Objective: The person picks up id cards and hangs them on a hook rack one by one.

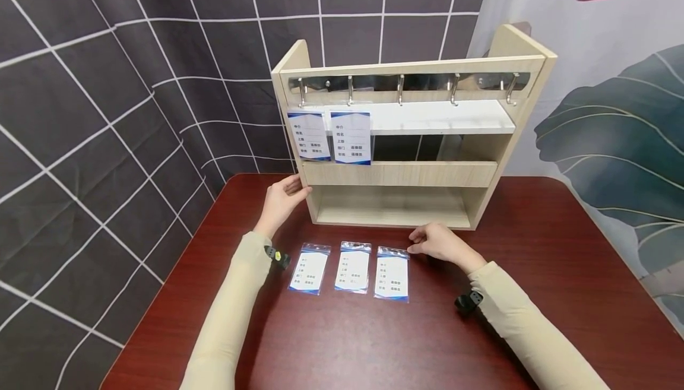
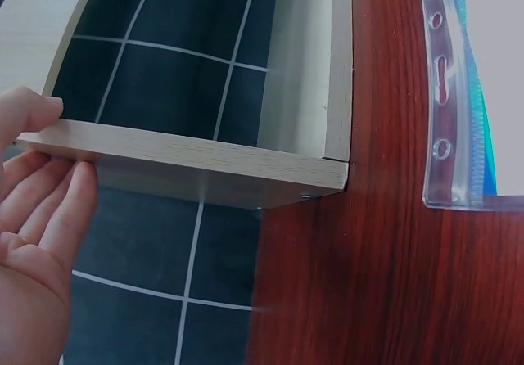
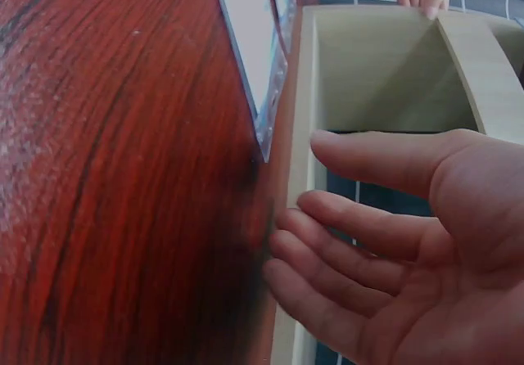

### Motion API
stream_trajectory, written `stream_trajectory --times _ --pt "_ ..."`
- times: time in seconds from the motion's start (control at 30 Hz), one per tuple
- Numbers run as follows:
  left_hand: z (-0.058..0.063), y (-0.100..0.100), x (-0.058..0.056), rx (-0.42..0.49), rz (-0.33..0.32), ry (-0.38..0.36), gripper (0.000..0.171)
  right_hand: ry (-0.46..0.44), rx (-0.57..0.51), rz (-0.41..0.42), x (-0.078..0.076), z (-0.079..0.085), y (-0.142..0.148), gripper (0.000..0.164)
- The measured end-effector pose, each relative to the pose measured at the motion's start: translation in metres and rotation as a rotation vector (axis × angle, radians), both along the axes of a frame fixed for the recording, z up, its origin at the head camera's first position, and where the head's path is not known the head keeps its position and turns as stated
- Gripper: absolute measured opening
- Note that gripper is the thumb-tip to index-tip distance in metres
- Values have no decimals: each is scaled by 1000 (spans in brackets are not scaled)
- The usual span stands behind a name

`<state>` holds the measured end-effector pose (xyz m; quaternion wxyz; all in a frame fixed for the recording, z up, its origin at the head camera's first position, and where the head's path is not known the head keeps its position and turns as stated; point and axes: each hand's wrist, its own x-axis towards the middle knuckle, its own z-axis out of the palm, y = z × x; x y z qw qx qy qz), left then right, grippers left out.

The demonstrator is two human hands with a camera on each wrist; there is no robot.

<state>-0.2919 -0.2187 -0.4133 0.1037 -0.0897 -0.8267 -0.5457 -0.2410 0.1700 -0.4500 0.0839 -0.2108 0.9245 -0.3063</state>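
Note:
A light wooden shelf unit (image 1: 401, 173) with a row of metal hooks stands on the table. My left hand (image 1: 284, 201) holds its left side panel (image 2: 205, 162), the thumb on the near side and the fingers behind in the left wrist view. Two badge holders, a left one (image 1: 309, 136) and a right one (image 1: 351, 138), hang from the first two hooks. Three more lie flat in front: left (image 1: 310, 269), middle (image 1: 352, 268) and right (image 1: 392, 273). Beside the right badge's top corner is my right hand (image 1: 439, 243), its fingers loosely bent with nothing between them in the right wrist view.
The dark red table (image 1: 342, 342) carries the shelf near its back edge. Behind it hangs a dark cloth (image 1: 224, 51) with white grid lines. A pale printed curtain (image 1: 598, 40) hangs at the right. The three right hooks (image 1: 454, 88) carry no badges.

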Motion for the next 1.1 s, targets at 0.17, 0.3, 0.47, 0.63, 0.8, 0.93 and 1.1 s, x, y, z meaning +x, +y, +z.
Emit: stream_trajectory --times 0.17,0.3,0.47,0.63,0.8,0.93,1.1 --pt "-1 0 -1 -4 6 16 54 -3 47 13 1 -3 -3 31" --pt "-2 1 -1 -4 15 18 53 -11 71 31 0 -2 -5 31" --pt "-1 2 -1 -10 28 21 52 -19 96 38 -2 -2 -7 30" --pt "-1 1 -2 -3 21 23 51 -57 81 25 -2 -4 -9 32" --pt "-1 1 -1 -10 20 17 52 -88 75 12 -2 -4 -12 33" --pt "-1 1 -1 -17 25 16 51 -115 60 10 -2 -4 -14 30" --pt "0 3 -1 -18 29 17 51 -145 54 11 -2 -4 -16 23"
